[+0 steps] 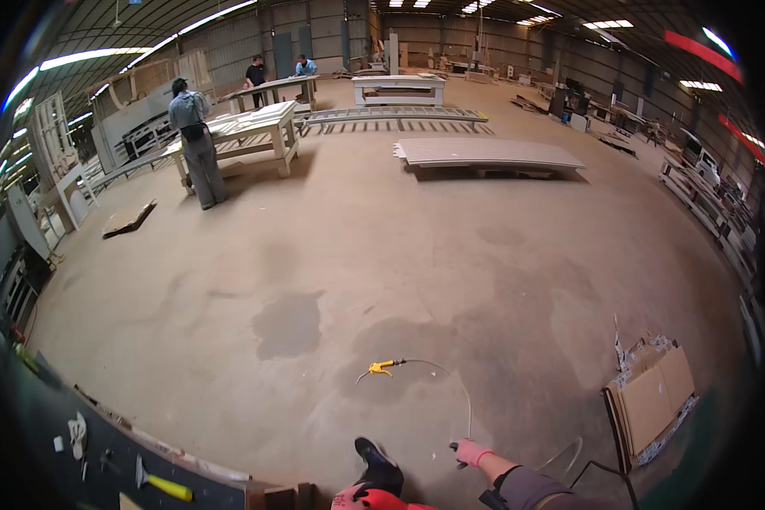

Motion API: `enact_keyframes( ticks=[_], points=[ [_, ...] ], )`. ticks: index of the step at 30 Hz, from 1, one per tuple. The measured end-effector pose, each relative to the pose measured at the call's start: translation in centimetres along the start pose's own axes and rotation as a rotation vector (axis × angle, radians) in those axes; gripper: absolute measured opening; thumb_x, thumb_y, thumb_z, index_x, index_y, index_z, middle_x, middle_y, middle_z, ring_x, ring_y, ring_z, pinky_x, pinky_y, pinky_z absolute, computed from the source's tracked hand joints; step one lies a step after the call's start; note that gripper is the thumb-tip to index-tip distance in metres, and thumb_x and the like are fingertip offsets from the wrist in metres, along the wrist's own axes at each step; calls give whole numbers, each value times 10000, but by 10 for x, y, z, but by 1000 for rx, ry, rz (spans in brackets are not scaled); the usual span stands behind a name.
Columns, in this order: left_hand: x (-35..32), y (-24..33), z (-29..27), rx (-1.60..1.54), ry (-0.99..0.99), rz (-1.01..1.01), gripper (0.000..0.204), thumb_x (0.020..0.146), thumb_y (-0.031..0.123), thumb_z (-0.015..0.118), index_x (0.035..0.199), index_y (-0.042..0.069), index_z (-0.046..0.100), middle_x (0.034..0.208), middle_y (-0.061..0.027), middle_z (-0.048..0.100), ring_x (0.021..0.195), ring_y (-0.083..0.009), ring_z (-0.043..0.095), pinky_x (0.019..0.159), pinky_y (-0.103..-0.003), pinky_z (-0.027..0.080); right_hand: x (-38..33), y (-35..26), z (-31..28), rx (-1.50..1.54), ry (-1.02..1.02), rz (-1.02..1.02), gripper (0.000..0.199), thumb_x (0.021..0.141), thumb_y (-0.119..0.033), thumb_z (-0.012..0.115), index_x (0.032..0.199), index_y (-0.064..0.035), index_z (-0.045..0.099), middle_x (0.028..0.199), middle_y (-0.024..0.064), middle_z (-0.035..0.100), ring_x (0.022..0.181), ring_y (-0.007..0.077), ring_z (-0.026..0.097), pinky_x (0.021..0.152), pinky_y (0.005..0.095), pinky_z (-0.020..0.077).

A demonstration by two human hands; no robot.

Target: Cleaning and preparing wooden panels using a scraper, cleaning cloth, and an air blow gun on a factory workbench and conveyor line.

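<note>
My right hand (474,453), in a pink glove with dark fingertips, is closed around a thin pale air hose (467,398) at the lower middle. From there the hose arcs forward and left to a yellow air blow gun (382,367) with a thin bent nozzle. Whether the gun rests on the floor or hangs just above it, I cannot tell. At the bottom edge my left hand (348,498), also in a pink glove, is partly cut off beside red cloth, its fingers unclear. One dark boot (377,464) shows just ahead of it.
A dark bench (170,463) with a yellow-handled scraper (163,481) stands at lower left. Flattened cardboard (652,398) leans at right. Ahead are a pallet of panels (489,154) and a worktable (251,123) with a person (197,140) beside it. Two more people work farther back.
</note>
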State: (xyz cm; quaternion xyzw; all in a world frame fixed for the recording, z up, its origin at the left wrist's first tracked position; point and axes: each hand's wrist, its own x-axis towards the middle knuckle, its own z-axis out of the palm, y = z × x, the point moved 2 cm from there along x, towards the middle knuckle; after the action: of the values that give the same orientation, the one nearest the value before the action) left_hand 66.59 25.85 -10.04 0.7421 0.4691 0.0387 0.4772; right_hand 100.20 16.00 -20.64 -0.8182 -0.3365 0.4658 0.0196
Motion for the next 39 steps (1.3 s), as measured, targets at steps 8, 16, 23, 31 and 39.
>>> enact_keyframes(
  ticks=[8,16,23,31,39],
  points=[
    [273,-69,9,123,-18,-92,380,824,175,459,1197,110,497,920,-194,616,748,-296,606,684,-397,494,207,-61,-61,-269,-153,12,342,691,-78,486,1000,-87,630,900,183,631,800,320,622,698,399,497],
    [405,65,-46,106,-300,-261,348,849,190,467,1162,49,523,926,-216,609,797,-339,595,730,-405,473,345,-138,-174,-74,4,-8,253,749,-135,481,924,-40,636,978,193,606,913,340,593,754,422,480],
    [434,24,21,71,-113,-311,309,848,177,482,1097,12,565,926,-230,603,823,-368,587,742,-410,466,493,-107,-157,-282,-141,-11,422,722,-107,501,1138,-37,491,1068,223,547,974,336,563,789,430,471],
    [462,-5,20,-13,173,-332,226,804,56,536,1009,-3,612,937,-185,608,838,-322,560,771,-379,435,703,-119,-86,-808,396,-250,374,862,-181,341,1198,-54,443,1243,174,421,1182,330,375,1007,474,259],
    [478,-18,30,-133,185,-363,312,777,24,514,1084,-10,556,1069,-158,571,964,-319,505,872,-394,375,766,-102,-7,-1054,80,-192,199,823,-172,462,995,-131,553,921,68,560,878,208,537,701,345,418]
  ],
)
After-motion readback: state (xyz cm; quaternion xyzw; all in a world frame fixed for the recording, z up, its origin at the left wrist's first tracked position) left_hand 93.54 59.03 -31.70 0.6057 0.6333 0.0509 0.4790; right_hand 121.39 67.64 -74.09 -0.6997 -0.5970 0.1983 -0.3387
